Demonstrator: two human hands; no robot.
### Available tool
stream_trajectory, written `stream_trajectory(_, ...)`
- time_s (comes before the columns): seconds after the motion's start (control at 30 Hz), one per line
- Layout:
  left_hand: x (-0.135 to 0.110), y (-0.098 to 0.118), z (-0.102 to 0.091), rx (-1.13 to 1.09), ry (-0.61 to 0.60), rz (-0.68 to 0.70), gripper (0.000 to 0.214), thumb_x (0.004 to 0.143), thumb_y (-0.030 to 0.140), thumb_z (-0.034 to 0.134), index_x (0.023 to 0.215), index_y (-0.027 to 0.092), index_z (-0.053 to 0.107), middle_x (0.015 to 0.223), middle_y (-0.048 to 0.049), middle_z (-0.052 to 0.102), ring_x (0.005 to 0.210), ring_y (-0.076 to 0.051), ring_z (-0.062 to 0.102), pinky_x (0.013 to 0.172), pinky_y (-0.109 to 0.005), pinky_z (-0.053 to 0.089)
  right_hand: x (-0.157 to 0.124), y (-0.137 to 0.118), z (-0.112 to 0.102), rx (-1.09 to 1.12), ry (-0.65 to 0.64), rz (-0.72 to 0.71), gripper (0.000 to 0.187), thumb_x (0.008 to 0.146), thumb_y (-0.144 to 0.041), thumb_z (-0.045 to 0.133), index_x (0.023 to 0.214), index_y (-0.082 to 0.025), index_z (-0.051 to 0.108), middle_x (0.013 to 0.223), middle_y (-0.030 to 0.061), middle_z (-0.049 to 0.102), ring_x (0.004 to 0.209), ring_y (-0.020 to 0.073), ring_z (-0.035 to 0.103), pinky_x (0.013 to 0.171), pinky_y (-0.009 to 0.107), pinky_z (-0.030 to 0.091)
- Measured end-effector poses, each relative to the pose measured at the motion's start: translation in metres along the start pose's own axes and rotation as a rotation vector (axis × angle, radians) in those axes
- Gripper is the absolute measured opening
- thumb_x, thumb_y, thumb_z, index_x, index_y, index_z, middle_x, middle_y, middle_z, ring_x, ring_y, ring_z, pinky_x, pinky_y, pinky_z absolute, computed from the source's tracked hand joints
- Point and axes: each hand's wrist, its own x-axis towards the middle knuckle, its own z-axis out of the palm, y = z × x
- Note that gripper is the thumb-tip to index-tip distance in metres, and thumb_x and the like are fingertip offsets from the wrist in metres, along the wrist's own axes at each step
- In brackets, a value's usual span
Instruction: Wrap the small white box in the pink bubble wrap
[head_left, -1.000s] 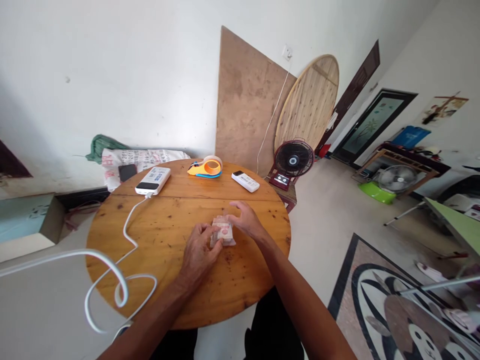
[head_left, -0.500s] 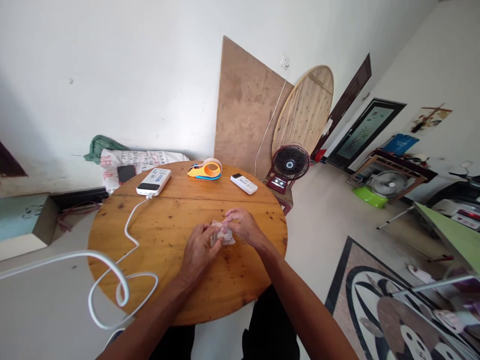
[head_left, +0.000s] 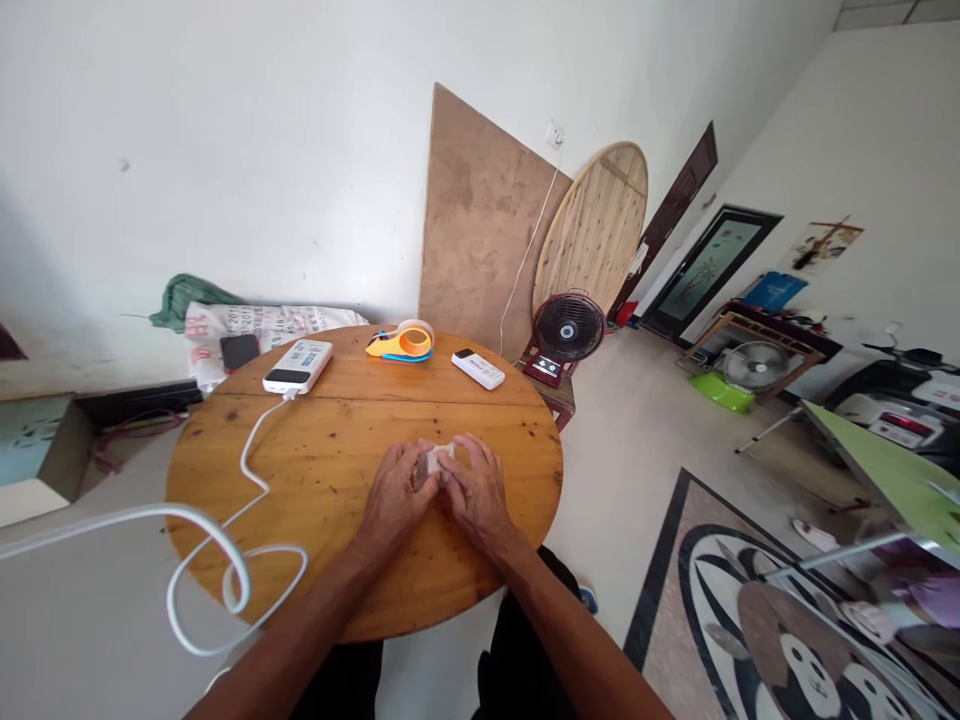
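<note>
Over the round wooden table [head_left: 322, 560], a small whitish, translucent wrapped packet [head_left: 440, 457] sits between both hands. My left hand [head_left: 397, 490] grips its left side, thumb and fingers curled in. From the other side my right hand [head_left: 476, 490] closes on it too, the two thumbs almost meeting at its near edge. Fingers cover much of the packet, and what is inside cannot be made out.
At the table's far side lie a white power bank [head_left: 298, 367] with a plugged-in white cable [head_left: 247, 465], an orange tape dispenser [head_left: 403, 342] and a smaller white power bank [head_left: 478, 369]. A dark fan [head_left: 568, 328] stands beyond the right edge.
My right hand has come down from above the packet to its right side, and its fingers now wrap round it. The view has shifted slightly to the right.
</note>
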Motion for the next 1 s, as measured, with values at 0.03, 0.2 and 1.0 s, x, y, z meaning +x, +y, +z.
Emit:
stream_trajectory(0.03,0.000,0.001,-0.001,-0.002,-0.013,0.009,0.033,0.078,0.023,0.054,0.110,0.020,0.059,0.096,-0.0060,0.057,0.094,-0.021,0.055,0.086,-0.038,0.048,-0.004,0.000,0.001,-0.013,0.006,-0.007,0.034,0.088,-0.020,0.050,0.120,-0.027,0.059,0.132,0.0092,0.048,0.124,0.0242,0.039,0.098,0.041,0.034)
stream_trajectory(0.2,0.001,0.005,-0.003,-0.010,-0.034,0.018,0.027,0.078,0.022,0.054,0.102,0.021,0.066,0.101,-0.0069,0.056,0.098,-0.021,0.054,0.090,-0.037,0.048,-0.006,0.003,0.004,-0.053,0.037,-0.045,0.028,0.089,-0.021,0.049,0.113,-0.027,0.062,0.136,0.0101,0.045,0.128,0.0256,0.036,0.098,0.043,0.033)
stream_trajectory(1.0,0.003,0.002,-0.001,-0.048,-0.032,-0.002,0.024,0.078,0.025,0.052,0.094,0.023,0.070,0.096,-0.0053,0.060,0.096,-0.020,0.058,0.089,-0.036,0.049,0.007,0.000,0.002,-0.091,-0.040,-0.142,0.024,0.090,-0.018,0.049,0.112,-0.021,0.057,0.128,0.0108,0.053,0.131,0.0246,0.033,0.100,0.042,0.030)
